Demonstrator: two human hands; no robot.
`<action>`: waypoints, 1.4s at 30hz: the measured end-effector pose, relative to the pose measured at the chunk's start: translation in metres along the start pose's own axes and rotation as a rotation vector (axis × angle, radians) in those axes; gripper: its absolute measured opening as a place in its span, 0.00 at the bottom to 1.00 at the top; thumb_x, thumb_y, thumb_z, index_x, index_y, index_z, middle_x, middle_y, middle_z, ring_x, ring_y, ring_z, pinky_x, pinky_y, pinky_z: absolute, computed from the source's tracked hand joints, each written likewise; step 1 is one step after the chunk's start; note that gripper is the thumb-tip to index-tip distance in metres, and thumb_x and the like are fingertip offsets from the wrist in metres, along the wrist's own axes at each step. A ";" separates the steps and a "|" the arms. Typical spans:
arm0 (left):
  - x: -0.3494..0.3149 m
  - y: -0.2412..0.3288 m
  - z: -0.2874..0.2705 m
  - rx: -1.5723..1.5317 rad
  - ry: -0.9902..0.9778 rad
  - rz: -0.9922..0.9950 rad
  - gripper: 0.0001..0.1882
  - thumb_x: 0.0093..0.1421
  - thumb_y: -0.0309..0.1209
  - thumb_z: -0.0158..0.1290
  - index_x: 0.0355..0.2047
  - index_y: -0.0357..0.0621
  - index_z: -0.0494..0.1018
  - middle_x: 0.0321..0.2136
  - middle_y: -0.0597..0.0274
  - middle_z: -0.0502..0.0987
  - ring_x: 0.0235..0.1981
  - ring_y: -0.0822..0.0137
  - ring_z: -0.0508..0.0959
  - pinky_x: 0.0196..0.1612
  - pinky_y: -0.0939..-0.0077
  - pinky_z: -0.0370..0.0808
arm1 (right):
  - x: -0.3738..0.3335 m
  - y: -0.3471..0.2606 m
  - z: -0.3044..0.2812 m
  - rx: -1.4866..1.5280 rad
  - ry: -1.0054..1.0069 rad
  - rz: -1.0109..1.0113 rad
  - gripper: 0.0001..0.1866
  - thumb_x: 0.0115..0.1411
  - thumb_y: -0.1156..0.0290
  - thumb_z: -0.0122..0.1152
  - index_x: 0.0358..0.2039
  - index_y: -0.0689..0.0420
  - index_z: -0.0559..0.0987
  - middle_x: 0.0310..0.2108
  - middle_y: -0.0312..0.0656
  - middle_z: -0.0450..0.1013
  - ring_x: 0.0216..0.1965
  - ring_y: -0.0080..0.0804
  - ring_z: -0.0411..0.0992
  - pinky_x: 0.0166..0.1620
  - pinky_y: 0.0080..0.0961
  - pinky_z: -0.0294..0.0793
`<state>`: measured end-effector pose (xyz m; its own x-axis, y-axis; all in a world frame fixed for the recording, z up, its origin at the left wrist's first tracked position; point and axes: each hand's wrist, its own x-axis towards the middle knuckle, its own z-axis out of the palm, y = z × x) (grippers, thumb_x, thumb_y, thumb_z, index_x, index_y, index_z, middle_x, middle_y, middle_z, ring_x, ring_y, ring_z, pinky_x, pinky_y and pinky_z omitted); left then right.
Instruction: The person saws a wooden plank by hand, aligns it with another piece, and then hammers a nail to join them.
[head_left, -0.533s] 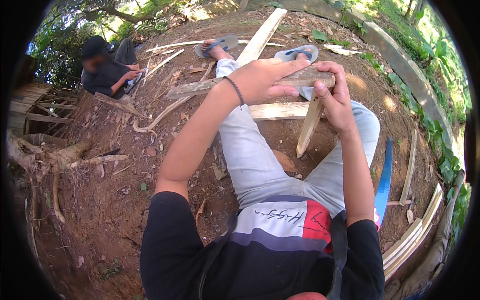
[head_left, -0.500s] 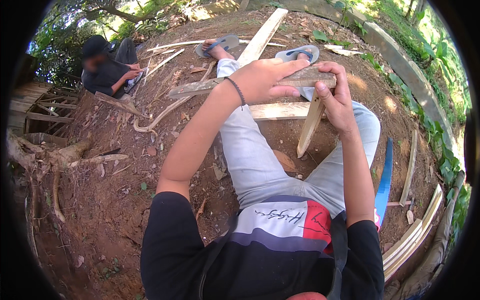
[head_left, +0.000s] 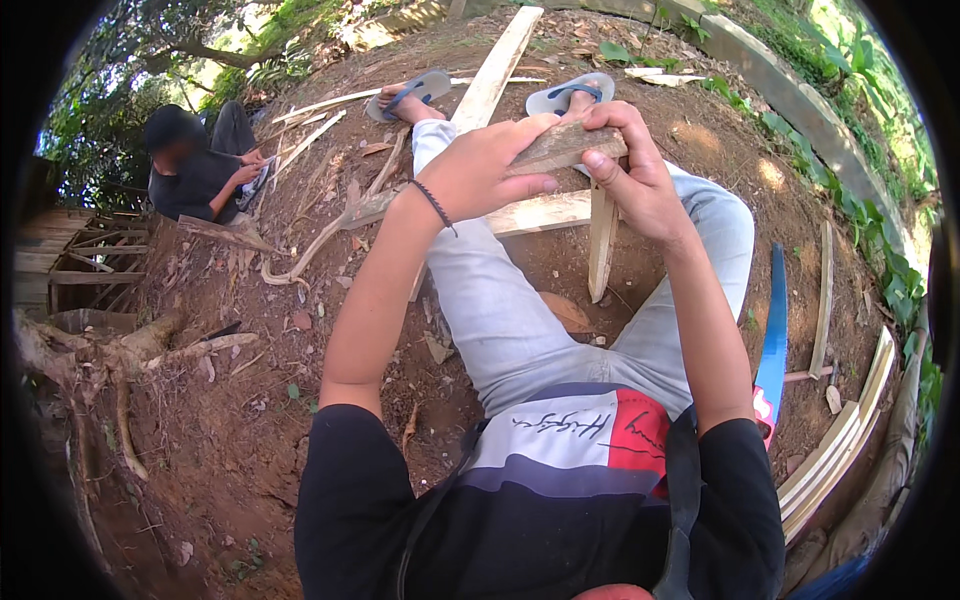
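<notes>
A weathered wooden plank (head_left: 560,149) lies across both my hands above my spread legs, its right end higher. My left hand (head_left: 497,170) is closed on it, with fingers over the top and thumb along the near side. My right hand (head_left: 640,172) grips the right end, fingers curled over and thumb pressed against the face. Below that end hangs or stands a narrow wooden stake (head_left: 602,243); whether it is joined to the plank is hidden. Behind it a pale board (head_left: 545,213) runs crosswise, and a long plank (head_left: 500,66) extends away between my sandalled feet.
At my right lie a blue-bladed handsaw (head_left: 773,325), a thin wooden strip (head_left: 823,300) and stacked pale slats (head_left: 840,445). Another person (head_left: 200,165) sits at the far left. Roots (head_left: 120,350) and dry branches are on the left, and a low concrete edge (head_left: 790,90) runs along the right.
The held plank has tilted, its left end dropping relative to its right. Both hands keep their grip. The whole view has shifted slightly, so things appear a little farther left and higher.
</notes>
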<state>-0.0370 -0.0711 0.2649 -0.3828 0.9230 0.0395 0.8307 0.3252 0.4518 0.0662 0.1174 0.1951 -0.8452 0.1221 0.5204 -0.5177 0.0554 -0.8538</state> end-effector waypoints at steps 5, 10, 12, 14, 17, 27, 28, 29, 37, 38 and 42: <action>-0.028 -0.010 -0.001 -0.117 0.013 -0.101 0.37 0.56 0.41 0.62 0.62 0.46 0.61 0.48 0.48 0.76 0.49 0.55 0.77 0.52 0.67 0.72 | 0.011 0.000 0.021 -0.067 -0.118 -0.028 0.16 0.62 0.65 0.58 0.48 0.56 0.71 0.45 0.41 0.67 0.49 0.38 0.64 0.56 0.31 0.60; -0.071 -0.032 -0.026 -0.326 -0.112 -0.357 0.34 0.55 0.34 0.63 0.60 0.41 0.64 0.46 0.58 0.77 0.46 0.66 0.77 0.50 0.73 0.72 | 0.028 0.008 0.056 -0.167 -0.340 -0.058 0.18 0.64 0.65 0.54 0.52 0.55 0.66 0.44 0.50 0.68 0.51 0.48 0.65 0.53 0.40 0.64; -0.088 -0.049 -0.035 -0.565 -0.146 -0.496 0.27 0.54 0.28 0.64 0.54 0.40 0.70 0.40 0.67 0.77 0.42 0.76 0.75 0.47 0.77 0.73 | 0.032 0.018 0.077 -0.190 -0.354 -0.090 0.17 0.65 0.62 0.51 0.52 0.54 0.66 0.44 0.52 0.68 0.50 0.49 0.65 0.53 0.42 0.64; -0.103 -0.067 -0.046 -0.618 -0.242 -0.592 0.31 0.53 0.26 0.64 0.57 0.38 0.68 0.42 0.66 0.77 0.42 0.76 0.75 0.47 0.78 0.73 | 0.039 0.025 0.095 -0.190 -0.457 -0.061 0.23 0.68 0.49 0.42 0.54 0.53 0.66 0.46 0.55 0.67 0.52 0.54 0.65 0.55 0.46 0.62; -0.123 -0.075 -0.063 -0.612 -0.304 -0.757 0.31 0.52 0.23 0.65 0.57 0.38 0.69 0.41 0.68 0.77 0.41 0.77 0.76 0.47 0.79 0.74 | 0.040 0.027 0.119 -0.116 -0.565 0.122 0.29 0.69 0.44 0.36 0.53 0.59 0.65 0.50 0.57 0.66 0.55 0.54 0.63 0.58 0.44 0.60; -0.130 -0.062 -0.061 -0.567 -0.256 -0.773 0.34 0.56 0.31 0.64 0.61 0.38 0.65 0.42 0.70 0.75 0.38 0.79 0.73 0.41 0.80 0.73 | 0.052 0.046 0.130 0.051 -0.543 0.130 0.19 0.68 0.55 0.48 0.51 0.55 0.69 0.47 0.50 0.69 0.55 0.39 0.65 0.57 0.37 0.62; -0.123 -0.058 -0.060 -0.575 -0.270 -0.791 0.34 0.56 0.31 0.63 0.62 0.39 0.64 0.43 0.69 0.75 0.40 0.78 0.72 0.43 0.80 0.72 | 0.053 0.046 0.124 -0.021 -0.519 0.112 0.18 0.68 0.56 0.49 0.51 0.55 0.69 0.48 0.49 0.70 0.55 0.38 0.65 0.58 0.37 0.62; -0.120 -0.060 -0.060 -0.584 -0.255 -0.749 0.34 0.56 0.31 0.63 0.62 0.39 0.64 0.44 0.69 0.75 0.41 0.78 0.72 0.44 0.80 0.71 | 0.053 0.046 0.118 -0.093 -0.494 0.093 0.18 0.68 0.56 0.49 0.50 0.54 0.69 0.48 0.48 0.70 0.54 0.38 0.66 0.58 0.37 0.62; -0.052 -0.033 -0.058 -0.485 -0.260 -0.553 0.30 0.57 0.32 0.60 0.59 0.35 0.67 0.46 0.63 0.76 0.46 0.74 0.73 0.53 0.77 0.67 | 0.053 0.012 0.042 0.227 -0.355 0.558 0.21 0.63 0.51 0.54 0.51 0.46 0.78 0.51 0.37 0.73 0.55 0.29 0.65 0.55 0.39 0.64; -0.044 -0.028 -0.060 -0.389 -0.275 -0.502 0.30 0.57 0.32 0.60 0.58 0.35 0.67 0.46 0.62 0.76 0.46 0.73 0.73 0.54 0.76 0.67 | 0.052 0.014 0.032 0.348 -0.376 0.534 0.21 0.63 0.52 0.55 0.54 0.46 0.77 0.51 0.35 0.72 0.55 0.26 0.64 0.56 0.35 0.63; -0.009 -0.002 -0.053 -0.315 -0.237 -0.376 0.30 0.55 0.32 0.60 0.57 0.33 0.69 0.47 0.59 0.76 0.47 0.70 0.73 0.55 0.73 0.67 | 0.030 0.036 0.002 0.506 -0.242 0.570 0.29 0.66 0.46 0.51 0.62 0.48 0.68 0.56 0.32 0.66 0.54 0.25 0.63 0.58 0.31 0.61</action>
<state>-0.0565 -0.0910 0.3114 -0.4982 0.7877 -0.3624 0.4785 0.5984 0.6427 0.0217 0.1207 0.1802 -0.9732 -0.2258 0.0444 0.0545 -0.4140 -0.9087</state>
